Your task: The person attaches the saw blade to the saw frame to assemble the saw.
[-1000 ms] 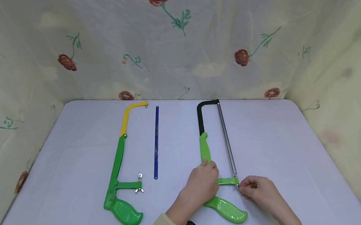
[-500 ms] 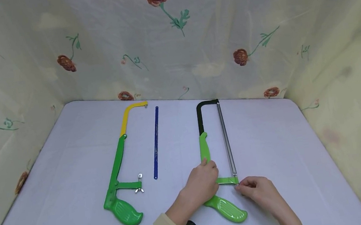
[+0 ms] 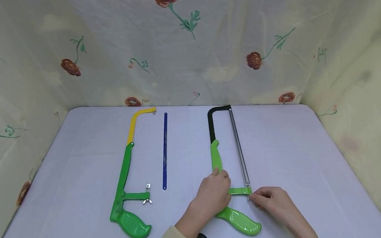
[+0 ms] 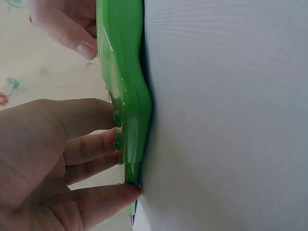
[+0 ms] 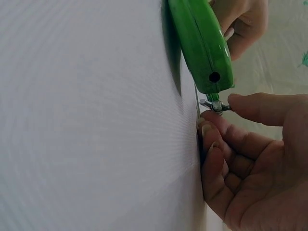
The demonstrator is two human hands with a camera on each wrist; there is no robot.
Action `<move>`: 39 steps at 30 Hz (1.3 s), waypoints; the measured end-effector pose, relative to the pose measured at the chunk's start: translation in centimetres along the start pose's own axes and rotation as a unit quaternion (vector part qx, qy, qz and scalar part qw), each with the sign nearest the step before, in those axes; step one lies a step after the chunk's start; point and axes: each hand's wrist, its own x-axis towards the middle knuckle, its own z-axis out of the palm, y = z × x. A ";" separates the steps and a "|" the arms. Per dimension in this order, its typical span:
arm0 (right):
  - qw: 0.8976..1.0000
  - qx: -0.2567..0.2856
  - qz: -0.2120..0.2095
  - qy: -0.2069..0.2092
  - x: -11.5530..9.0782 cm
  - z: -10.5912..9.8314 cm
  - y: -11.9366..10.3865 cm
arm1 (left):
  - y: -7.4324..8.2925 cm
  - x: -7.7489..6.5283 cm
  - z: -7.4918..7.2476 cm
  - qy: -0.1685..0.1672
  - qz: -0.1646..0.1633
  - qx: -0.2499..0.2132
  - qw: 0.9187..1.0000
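In the head view, a light green hacksaw (image 3: 240, 222) with a dark front bow lies flat on the white table, a grey blade (image 3: 239, 146) stretched along its right side. My left hand (image 3: 211, 195) grips its frame just above the handle; fingers and thumb lie on either edge of the frame in the left wrist view. At the end of the short green arm, my right hand (image 3: 275, 204) pinches the metal wing nut (image 5: 217, 106) with thumb and index finger. The other right fingers curl beneath, near the tabletop. In the head view the fingertips partly cover the nut.
Left of my hands lies a second hacksaw frame (image 3: 124, 172), green with a yellow bow and no blade fitted. A loose blue blade (image 3: 165, 152) lies between the two saws. Flower-patterned curtains (image 3: 218, 52) surround the white table (image 3: 76, 180).
My right thumb and fingertips have shifted slightly left and changed position around the wing nut. The left hand and both saws stay where they were.
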 end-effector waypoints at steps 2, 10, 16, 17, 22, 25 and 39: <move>1.000 0.001 -0.001 0.000 0.0 0.0 0.0 | 0.0 0.0 0.0 0.002 0.001 0.000 1.000; 1.000 0.012 0.005 -0.006 0.0 0.0 0.0 | -0.1 0.1 0.1 0.010 0.006 0.008 1.000; 1.000 0.022 -0.001 -0.006 0.0 0.1 0.1 | -0.1 0.0 0.2 0.010 0.006 0.010 1.000; 1.000 0.023 0.000 -0.006 0.0 0.1 0.1 | -0.1 0.0 0.2 0.009 0.006 0.009 1.000; 1.000 0.028 0.005 0.000 -0.1 0.2 0.1 | -0.1 0.0 0.2 0.010 0.006 0.009 1.000; 1.000 0.024 0.002 0.006 -0.1 0.2 0.0 | -0.1 0.0 0.2 0.013 0.007 0.008 1.000; 1.000 0.014 -0.006 0.020 -0.1 0.3 -0.1 | -0.2 0.0 0.1 0.020 0.009 0.006 1.000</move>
